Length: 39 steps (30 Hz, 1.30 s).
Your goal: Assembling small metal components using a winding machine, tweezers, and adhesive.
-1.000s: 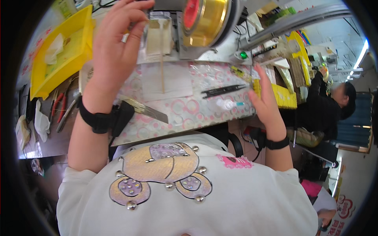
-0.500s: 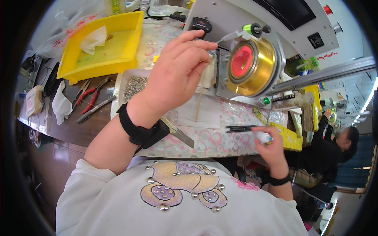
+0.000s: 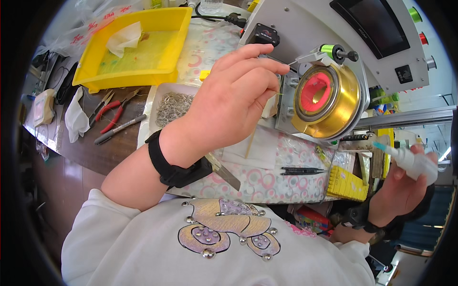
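My left hand (image 3: 234, 97) reaches over the table toward a machine with a gold drum (image 3: 346, 100) and a red ring inside it. Its index fingertip meets the end of a thin metal piece beside the drum. The thumb tip is hidden, so whatever small thing is pinched there cannot be made out. Off to the right, my right hand (image 3: 398, 193) is raised with its fingers round a small white squeeze bottle (image 3: 415, 164), whose teal nozzle points left toward the machine. A green thread spool (image 3: 332, 50) sits above the drum.
A white tray of small metal pieces (image 3: 174, 109) lies under my left forearm. Behind it stands a yellow bin (image 3: 181, 45). Red-handled pliers (image 3: 110, 114) and a grey pen (image 3: 119, 129) lie left. Black tweezers (image 3: 301, 170) and a yellow block (image 3: 347, 183) lie nearer my right arm.
My right hand has lifted the squeeze bottle from low near the table's edge up and to the right. My left hand keeps its place by the machine; the whole view has shifted slightly.
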Tool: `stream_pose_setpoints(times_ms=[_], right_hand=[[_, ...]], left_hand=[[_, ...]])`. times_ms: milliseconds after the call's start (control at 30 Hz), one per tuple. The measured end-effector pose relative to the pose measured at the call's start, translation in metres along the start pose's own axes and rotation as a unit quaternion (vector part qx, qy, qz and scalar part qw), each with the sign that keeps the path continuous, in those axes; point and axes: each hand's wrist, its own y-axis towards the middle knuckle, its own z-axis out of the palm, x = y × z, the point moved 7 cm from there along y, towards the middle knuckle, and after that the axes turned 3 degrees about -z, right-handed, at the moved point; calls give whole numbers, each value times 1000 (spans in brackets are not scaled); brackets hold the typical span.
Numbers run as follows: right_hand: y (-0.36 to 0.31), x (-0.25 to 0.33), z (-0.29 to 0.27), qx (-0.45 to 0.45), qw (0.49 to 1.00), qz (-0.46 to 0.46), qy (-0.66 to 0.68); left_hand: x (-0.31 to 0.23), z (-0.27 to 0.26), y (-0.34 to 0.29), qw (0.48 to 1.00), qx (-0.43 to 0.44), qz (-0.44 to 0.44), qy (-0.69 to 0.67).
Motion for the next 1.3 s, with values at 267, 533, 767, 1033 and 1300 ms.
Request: stream_pose_setpoints(times_ms=[267,533,767,1033,1300], right_hand=[[23,-14,124,161,986,-39,27],[20,-25,128,114,993,-43,2],[25,-30,111,44,997,-57,-15],[28,-22,118,188,977,-89,-36],[16,-10,142,370,900,-195,-123]], left_hand=[[2,-1,-2,1000,0,-9,-4],[5,0,-1,1000,-10,4,-17],[8,3,-3,999,-23,20,-25],[7,3,-3,997,-41,40,-44],[18,13,-6,985,-138,107,-9]])
